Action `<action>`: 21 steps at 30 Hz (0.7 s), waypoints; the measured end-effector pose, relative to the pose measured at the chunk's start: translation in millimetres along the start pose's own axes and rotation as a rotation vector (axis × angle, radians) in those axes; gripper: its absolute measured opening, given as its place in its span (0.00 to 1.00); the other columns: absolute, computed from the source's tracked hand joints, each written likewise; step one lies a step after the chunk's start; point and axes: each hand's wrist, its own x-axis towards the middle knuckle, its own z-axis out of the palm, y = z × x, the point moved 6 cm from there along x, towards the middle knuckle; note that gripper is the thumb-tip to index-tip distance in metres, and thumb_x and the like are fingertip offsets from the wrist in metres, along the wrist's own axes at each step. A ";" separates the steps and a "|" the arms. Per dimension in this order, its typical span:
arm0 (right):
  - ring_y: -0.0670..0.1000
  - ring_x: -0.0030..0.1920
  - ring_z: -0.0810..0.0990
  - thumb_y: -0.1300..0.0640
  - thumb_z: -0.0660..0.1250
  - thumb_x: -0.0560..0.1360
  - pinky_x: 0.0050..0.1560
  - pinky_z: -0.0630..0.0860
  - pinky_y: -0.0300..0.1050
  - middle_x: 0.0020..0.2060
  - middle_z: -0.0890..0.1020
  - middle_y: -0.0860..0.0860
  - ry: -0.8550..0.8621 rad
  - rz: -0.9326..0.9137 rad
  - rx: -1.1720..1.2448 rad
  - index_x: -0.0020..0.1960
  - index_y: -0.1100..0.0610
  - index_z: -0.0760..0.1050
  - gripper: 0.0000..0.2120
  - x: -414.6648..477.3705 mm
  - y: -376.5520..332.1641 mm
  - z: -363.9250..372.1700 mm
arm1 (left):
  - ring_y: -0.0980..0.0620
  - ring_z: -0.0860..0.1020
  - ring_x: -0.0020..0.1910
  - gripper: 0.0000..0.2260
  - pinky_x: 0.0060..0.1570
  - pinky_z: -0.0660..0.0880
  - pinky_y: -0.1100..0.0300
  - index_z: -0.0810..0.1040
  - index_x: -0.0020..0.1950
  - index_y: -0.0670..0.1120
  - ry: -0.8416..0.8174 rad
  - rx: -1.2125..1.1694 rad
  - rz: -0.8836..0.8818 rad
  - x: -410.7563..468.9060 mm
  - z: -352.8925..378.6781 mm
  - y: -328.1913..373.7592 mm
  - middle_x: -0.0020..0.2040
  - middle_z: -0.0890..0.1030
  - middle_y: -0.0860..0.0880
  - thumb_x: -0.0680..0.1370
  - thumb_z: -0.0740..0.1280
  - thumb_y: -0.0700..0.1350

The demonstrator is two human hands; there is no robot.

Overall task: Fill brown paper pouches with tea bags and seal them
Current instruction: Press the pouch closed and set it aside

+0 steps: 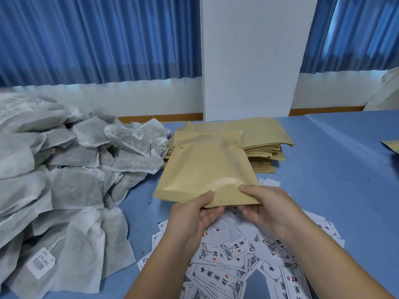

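Note:
A brown paper pouch (205, 171) is held flat above the blue table, slightly puffed. My left hand (194, 214) pinches its near edge, thumb on top. My right hand (267, 206) pinches the same edge at the right corner. Behind the pouch lies a stack of flat brown pouches (259, 137). A big heap of white tea bags (60, 169) with strings and paper tags covers the left of the table. Whether the held pouch has tea bags inside cannot be seen.
Printed white labels (233, 260) with black characters are scattered on the blue table (334, 169) under my forearms. Another brown pouch corner (391, 146) shows at the right edge. A white pillar (250, 61) and blue curtains stand behind the table.

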 end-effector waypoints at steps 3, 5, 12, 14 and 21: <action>0.49 0.22 0.74 0.54 0.69 0.74 0.20 0.68 0.36 0.27 0.79 0.55 -0.079 0.150 -0.206 0.44 0.62 0.77 0.11 -3.9 6.5 0.2 | 0.42 0.84 0.35 0.10 0.28 0.79 0.61 0.76 0.54 0.34 -0.012 0.019 -0.006 -1.3 0.8 1.6 0.43 0.84 0.38 0.74 0.70 0.34; 0.47 0.21 0.71 0.54 0.70 0.74 0.19 0.63 0.35 0.24 0.76 0.53 -0.047 0.122 -0.201 0.40 0.61 0.76 0.10 -1.8 3.8 -3.5 | 0.45 0.83 0.30 0.10 0.25 0.77 0.61 0.76 0.54 0.36 -0.014 0.093 -0.017 -1.3 1.0 3.6 0.39 0.84 0.38 0.76 0.70 0.39; 0.46 0.19 0.67 0.56 0.72 0.72 0.17 0.61 0.35 0.22 0.73 0.53 -0.050 0.082 -0.121 0.40 0.61 0.77 0.09 1.0 1.7 -7.6 | 0.54 0.65 0.18 0.09 0.17 0.57 0.67 0.73 0.41 0.42 0.074 0.155 0.044 5.5 -16.7 15.9 0.24 0.71 0.47 0.78 0.67 0.46; 0.46 0.19 0.66 0.57 0.72 0.71 0.17 0.61 0.35 0.22 0.73 0.53 -0.052 0.099 -0.123 0.40 0.62 0.76 0.09 1.3 3.3 -7.9 | 0.54 0.64 0.18 0.09 0.17 0.57 0.67 0.73 0.40 0.42 0.071 0.111 0.031 5.7 -16.8 15.1 0.23 0.70 0.47 0.77 0.67 0.44; 0.46 0.19 0.65 0.58 0.72 0.70 0.16 0.61 0.35 0.21 0.73 0.53 -0.042 0.107 -0.113 0.37 0.62 0.76 0.09 3.3 2.7 -9.7 | 0.54 0.64 0.18 0.09 0.18 0.56 0.68 0.74 0.41 0.42 0.061 0.169 0.052 5.5 -18.0 18.3 0.23 0.70 0.46 0.78 0.66 0.47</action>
